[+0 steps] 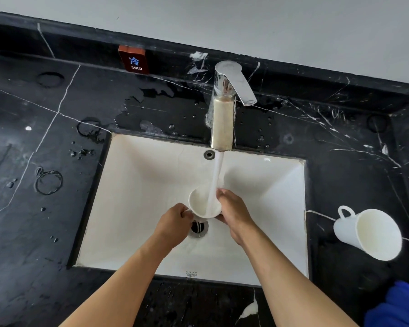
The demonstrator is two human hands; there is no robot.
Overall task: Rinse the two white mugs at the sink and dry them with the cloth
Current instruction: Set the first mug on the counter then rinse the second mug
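Both grips clamped on mug (204,204): left hand (172,223) pinching handle, right hand (234,213) wrapped round far side, mouth up under tap (224,107) stream. Second mug (367,232) sits well right of right grip on surface (45,138), tipped, mouth toward me. Right hand nearer. Blue cloth (397,305) past it.

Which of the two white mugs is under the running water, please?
The mug in the sink, held by both hands under the tap's stream; the other mug sits on the counter at right.
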